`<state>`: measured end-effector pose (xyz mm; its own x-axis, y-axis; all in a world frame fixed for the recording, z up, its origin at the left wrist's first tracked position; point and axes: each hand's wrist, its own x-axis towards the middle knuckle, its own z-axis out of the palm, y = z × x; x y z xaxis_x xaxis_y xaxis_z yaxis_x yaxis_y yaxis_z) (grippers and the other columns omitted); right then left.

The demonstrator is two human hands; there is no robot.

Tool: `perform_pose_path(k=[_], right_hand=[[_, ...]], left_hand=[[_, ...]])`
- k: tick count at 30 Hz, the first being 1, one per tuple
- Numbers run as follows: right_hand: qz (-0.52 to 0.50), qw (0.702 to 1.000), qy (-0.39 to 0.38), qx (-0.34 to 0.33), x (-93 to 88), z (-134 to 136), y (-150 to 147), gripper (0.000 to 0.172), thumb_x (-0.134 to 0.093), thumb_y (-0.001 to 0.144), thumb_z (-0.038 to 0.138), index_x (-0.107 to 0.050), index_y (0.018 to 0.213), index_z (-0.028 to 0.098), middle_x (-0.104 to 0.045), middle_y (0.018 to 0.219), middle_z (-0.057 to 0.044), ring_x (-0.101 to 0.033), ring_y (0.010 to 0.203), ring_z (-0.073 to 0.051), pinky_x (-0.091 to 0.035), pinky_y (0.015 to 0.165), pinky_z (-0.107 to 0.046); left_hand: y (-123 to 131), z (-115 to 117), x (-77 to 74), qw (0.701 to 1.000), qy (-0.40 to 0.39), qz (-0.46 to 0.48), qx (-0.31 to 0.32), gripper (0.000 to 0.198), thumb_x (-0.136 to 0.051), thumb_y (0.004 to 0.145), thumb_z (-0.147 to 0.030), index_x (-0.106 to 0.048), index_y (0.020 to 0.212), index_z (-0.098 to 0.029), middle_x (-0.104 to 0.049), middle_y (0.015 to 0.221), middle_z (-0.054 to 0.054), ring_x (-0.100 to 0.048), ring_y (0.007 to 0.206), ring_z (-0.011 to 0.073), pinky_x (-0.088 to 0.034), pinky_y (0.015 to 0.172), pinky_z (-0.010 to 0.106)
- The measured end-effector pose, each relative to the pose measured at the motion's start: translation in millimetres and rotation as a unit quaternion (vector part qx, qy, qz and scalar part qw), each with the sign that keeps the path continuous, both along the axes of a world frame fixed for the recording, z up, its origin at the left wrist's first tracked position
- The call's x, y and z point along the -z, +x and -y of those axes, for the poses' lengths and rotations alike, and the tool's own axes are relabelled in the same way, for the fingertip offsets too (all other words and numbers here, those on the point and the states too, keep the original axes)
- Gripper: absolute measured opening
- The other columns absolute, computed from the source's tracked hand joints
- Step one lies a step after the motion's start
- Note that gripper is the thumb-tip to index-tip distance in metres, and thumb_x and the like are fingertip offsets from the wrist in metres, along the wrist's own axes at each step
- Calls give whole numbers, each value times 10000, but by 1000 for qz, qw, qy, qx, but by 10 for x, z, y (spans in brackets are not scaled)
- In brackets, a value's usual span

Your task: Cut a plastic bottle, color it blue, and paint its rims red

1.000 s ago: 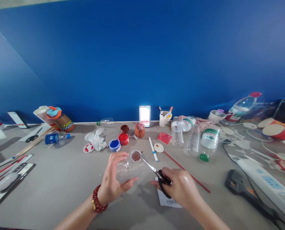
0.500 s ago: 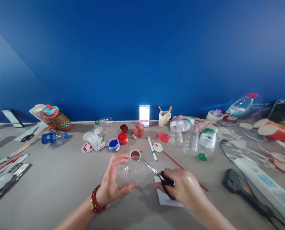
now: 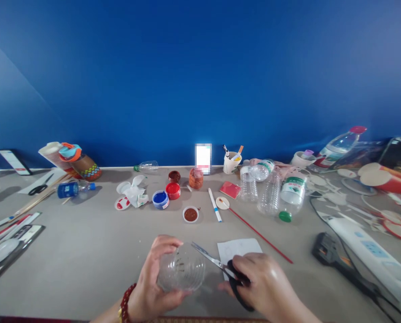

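My left hand point(image 3: 153, 280) is wrapped around a clear plastic bottle piece point(image 3: 182, 269), held just above the grey table point(image 3: 85, 251) near its front edge. My right hand point(image 3: 264, 285) grips black-handled scissors point(image 3: 220, 264); their blades are slightly apart and point left at the bottle piece's rim. A red bead bracelet point(image 3: 124, 305) sits on my left wrist. A white paper slip point(image 3: 239, 249) lies on the table just beyond my right hand.
Beyond my hands stand a brown paint lid point(image 3: 191, 214), blue point(image 3: 160, 199) and red paint pots point(image 3: 173, 190), a marker point(image 3: 215, 204) and a red stick point(image 3: 257, 231). Empty clear bottles point(image 3: 271, 193) lie at right, with a power strip point(image 3: 365, 246). Rulers and packaging lie at left.
Both hands have drawn back toward me with the bottle piece and scissors. The brown paint lid and the paper slip, partly covered before, now show fully.
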<state>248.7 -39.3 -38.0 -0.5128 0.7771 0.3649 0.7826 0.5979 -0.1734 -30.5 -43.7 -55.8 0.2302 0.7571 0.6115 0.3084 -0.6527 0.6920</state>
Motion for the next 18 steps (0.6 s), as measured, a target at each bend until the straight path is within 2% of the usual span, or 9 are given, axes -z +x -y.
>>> perform_pose_path(k=[6,14,18], right_hand=[[11,1000,5,9,106,35,41,403,-727,802,530,-601,597,206,-600,495,0,-592,452,-151,-291,511,-288],[-19,998,-35,57,-48,-15,152,479,-697,779,636,-564,584,219,-600,485,17,-580,434,-137,-311,488,-260],[-18,996,-67,57,-108,-11,135,486,-699,769,642,-550,585,217,-605,491,17,-587,450,-144,-318,493,-255]], left_hand=[[60,64,56,999,-23,13,24,593,-729,781,-350,-438,1285,-235,-615,1117,167,-618,1035,334,-555,831,542],[114,-105,-4,998,-36,39,25,571,-720,824,-394,-460,1301,-217,-594,1155,165,-611,1105,304,-572,876,462],[94,-151,12,996,-55,64,42,606,-750,803,-401,-454,1306,-235,-585,1175,142,-595,1149,298,-551,924,438]])
